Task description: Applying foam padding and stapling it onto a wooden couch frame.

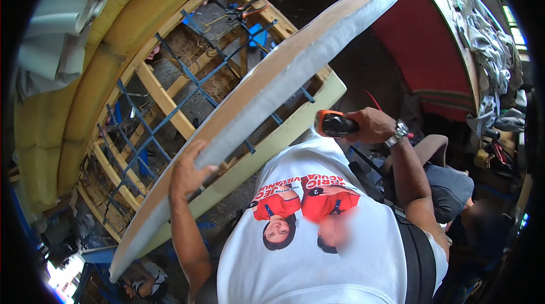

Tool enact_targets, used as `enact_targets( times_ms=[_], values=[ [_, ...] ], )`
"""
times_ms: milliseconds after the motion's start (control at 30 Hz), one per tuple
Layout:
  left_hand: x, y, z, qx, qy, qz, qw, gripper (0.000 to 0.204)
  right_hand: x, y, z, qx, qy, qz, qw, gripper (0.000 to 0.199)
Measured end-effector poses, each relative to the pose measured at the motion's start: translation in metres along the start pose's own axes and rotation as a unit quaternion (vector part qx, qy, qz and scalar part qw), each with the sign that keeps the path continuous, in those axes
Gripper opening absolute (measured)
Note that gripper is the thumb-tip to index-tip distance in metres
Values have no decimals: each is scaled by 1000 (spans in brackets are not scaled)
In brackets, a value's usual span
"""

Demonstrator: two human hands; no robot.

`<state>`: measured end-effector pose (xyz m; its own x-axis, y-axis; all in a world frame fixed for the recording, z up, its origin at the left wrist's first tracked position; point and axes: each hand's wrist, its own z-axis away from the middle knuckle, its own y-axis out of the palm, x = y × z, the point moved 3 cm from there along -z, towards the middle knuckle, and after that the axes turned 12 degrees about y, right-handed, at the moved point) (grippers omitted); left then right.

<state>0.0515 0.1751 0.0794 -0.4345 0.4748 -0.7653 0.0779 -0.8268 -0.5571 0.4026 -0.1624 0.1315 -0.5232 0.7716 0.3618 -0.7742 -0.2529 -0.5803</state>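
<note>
My left hand (188,172) grips the edge of a long flat panel (267,91), brown on top with grey padding along its side, held tilted over a wooden sofa frame (164,99). My right hand (372,125), with a wristwatch, is closed on an orange and black hand tool (332,124) just right of the panel's lower edge. The frame has blue webbing straps (187,77) crossed over its opening and yellow foam (96,77) along its left side.
Pliers with orange handles (244,11) lie on the frame's far end. A red upholstered piece (414,26) stands at the upper right, with crumpled grey cloth (488,37) beyond it. Another person (145,284) crouches at the lower left. A seat (448,185) is at my right.
</note>
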Motion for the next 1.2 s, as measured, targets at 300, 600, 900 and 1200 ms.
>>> enact_targets(
  times_ms=[300, 600, 900, 1200],
  values=[
    [-7, -53, -41, -110, -35, -257, 960, 90, 51, 118, -120, -110, -152, 133, 973, 62],
    [-37, -42, -107, -170, 58, -325, 928, 97, 51, 154, -146, -78, -169, 151, 971, 65],
    [-101, -5, -232, -159, 57, -395, 903, 98, 106, -3, -166, -444, -197, -11, 874, 71],
    [-98, 17, -213, -224, 104, -429, 869, 99, 23, -119, -250, -538, -26, 118, 834, 65]
  ],
)
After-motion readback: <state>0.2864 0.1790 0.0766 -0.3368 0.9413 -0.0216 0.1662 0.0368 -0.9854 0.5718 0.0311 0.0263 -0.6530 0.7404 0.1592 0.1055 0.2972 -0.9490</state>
